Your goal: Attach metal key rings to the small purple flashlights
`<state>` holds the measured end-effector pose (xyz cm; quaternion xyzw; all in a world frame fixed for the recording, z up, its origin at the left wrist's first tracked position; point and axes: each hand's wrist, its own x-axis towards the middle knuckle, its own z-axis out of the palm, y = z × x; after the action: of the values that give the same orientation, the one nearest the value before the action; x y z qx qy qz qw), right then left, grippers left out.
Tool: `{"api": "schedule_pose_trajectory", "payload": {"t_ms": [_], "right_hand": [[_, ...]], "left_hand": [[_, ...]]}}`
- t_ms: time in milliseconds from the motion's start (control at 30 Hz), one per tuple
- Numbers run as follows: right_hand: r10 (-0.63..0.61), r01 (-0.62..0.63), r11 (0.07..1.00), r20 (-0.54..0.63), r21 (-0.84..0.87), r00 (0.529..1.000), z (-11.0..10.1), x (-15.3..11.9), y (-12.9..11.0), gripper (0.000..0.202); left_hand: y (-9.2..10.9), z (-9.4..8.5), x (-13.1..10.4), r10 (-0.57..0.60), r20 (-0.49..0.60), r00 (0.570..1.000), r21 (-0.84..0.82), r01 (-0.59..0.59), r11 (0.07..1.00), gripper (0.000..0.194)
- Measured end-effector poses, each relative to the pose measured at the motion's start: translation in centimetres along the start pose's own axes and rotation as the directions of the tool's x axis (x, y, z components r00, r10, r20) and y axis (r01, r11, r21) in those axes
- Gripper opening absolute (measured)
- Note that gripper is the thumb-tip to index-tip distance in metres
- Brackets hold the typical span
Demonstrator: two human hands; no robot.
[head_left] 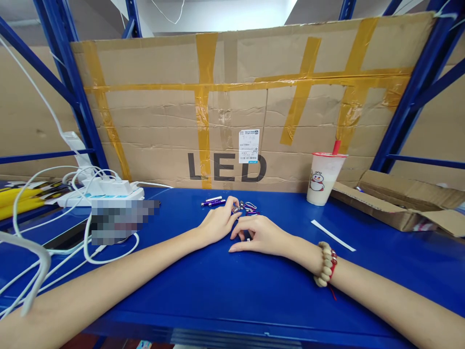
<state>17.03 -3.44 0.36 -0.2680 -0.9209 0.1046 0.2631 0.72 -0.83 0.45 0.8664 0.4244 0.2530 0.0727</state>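
My left hand (218, 222) and right hand (259, 234), mid-frame, pinch small metal clips (247, 207), nothing assembled yet; purple tubes (213, 201) just above lie untouched.

A blue shelf (232, 286) is carrying small purple tubes (213, 201) just beyond the fingers (232, 213), metal clips (248, 207) at the fingertips, a cup (324, 179) and paper strip (332, 235) lying rightward, a power strip (105, 193) leftward.

Single head-worn view, aimed forward and down

The blue shelf surface (254, 291) is seen from close above its near edge, both forearms entering from the bottom corners; the taped cardboard sheet (327, 121) marked LED is faced squarely, and blue rack uprights (72, 87) are caught at both sides.
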Motion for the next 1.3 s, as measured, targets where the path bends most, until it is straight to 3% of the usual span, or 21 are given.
{"api": "schedule_pose_trajectory", "payload": {"t_ms": [167,467,667,933,1100,1300], "right_hand": [[0.025,-0.025,0.999,-0.040,0.021,0.999,0.2,0.2,1.5,0.024],[0.224,-0.227,0.974,-0.168,-0.004,0.960,-0.2,-0.2,4.5,0.013],[0.283,-0.296,0.954,-0.192,-0.042,0.940,0.0,-0.1,4.4,0.015],[0.448,-0.470,0.873,-0.167,-0.129,0.878,-0.6,-0.3,3.6,0.020],[0.465,-0.483,0.862,-0.138,-0.153,0.874,-0.8,-0.3,3.3,0.022],[0.476,-0.483,0.845,-0.090,-0.228,0.875,-0.6,-0.1,3.2,0.019]], "left_hand": [[-0.3,0.2,0.1,-0.005,-0.046,0.999,-0.070,0.002,0.998,0.012],[-0.8,0.4,0.1,-0.030,-0.129,0.991,-0.073,0.021,0.997,0.012],[-0.6,0.3,0.1,-0.005,-0.082,0.997,-0.071,-0.001,0.997,0.013],[0.0,-0.1,-0.1,0.003,-0.028,1.000,-0.019,-0.003,1.000,0.013],[0.2,-0.2,-0.1,0.006,0.012,1.000,0.040,-0.007,0.999,0.017],[0.0,-0.1,-0.1,0.102,0.020,0.995,0.103,-0.103,0.989,0.022]]}}
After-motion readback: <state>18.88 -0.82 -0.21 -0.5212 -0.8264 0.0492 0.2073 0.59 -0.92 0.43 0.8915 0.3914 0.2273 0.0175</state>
